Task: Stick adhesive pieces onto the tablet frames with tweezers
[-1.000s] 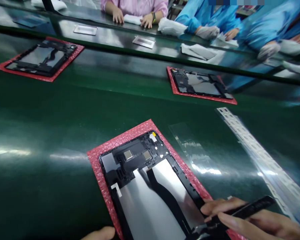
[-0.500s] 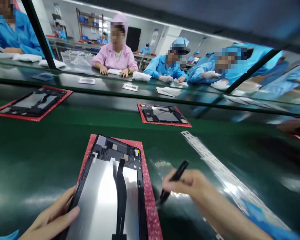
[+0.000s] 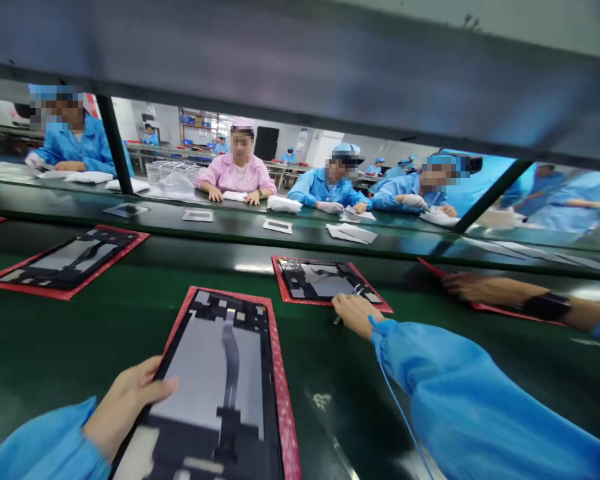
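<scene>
A tablet screen assembly, silver-backed with a dark frame and a ribbon cable, lies tilted on red bubble wrap in front of me. My left hand grips its left edge, thumb on top and fingers hidden beneath. My right hand reaches forward, fingers pinched together, at the near right edge of a second tablet screen assembly, also on red bubble wrap. Pale, slim ends stick out past the fingers; the thing's kind is unclear. A thin blue cord hangs from my right cuff.
Another screen assembly lies on red wrap at the left. From the right comes a co-worker's arm with a black wristband, by more red wrap. Dark posts and a shelf frame the view. Several co-workers sit across the green bench.
My right hand, which held a dark slim tool beside the near screen assembly, has moved forward to the farther one. My left hand stays on the near assembly. The view has shifted upward.
</scene>
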`<state>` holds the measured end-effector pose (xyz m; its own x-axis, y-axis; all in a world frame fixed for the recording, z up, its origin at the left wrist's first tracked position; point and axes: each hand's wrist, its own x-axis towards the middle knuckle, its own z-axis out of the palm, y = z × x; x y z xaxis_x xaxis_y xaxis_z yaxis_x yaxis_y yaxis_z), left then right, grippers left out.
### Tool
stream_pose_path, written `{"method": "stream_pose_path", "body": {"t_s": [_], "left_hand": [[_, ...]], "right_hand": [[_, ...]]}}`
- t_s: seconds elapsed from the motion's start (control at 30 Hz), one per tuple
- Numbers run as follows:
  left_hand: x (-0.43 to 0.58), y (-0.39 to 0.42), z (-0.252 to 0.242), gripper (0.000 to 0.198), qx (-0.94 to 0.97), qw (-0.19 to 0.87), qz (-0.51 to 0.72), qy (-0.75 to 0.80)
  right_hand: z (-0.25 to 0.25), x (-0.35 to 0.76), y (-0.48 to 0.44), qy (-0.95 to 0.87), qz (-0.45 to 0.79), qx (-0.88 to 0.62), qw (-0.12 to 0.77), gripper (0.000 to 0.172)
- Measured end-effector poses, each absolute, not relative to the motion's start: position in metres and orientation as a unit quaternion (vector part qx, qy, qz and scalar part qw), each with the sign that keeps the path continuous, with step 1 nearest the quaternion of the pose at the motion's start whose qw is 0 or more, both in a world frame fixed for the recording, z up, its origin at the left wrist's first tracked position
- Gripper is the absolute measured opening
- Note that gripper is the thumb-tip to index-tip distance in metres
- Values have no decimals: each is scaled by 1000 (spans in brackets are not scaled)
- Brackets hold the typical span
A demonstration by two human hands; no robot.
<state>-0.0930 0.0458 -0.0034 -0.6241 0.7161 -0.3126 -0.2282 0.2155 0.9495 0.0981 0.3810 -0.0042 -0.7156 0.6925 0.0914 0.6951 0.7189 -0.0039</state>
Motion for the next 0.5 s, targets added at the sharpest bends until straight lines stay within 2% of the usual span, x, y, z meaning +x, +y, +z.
{"method": "stream_pose_path", "body": {"t_s": [0.1, 0.27, 0.4, 0.5], "left_hand": [[-119, 94, -6, 24, 209, 349, 595, 693], [-156, 156, -10, 27, 265, 244, 582, 729], [-170, 177, -6, 30, 338, 147, 544, 754], [-174, 183, -5, 29, 422, 65, 473, 771]], "right_hand": [[-15, 83, 388, -938, -72, -339, 18, 21], [-22, 73, 395, -934, -187, -302, -36, 22], [-20, 78, 398, -919, -263, -292, -39, 22], [-5, 84, 399, -906, -307, -291, -30, 22]]}}
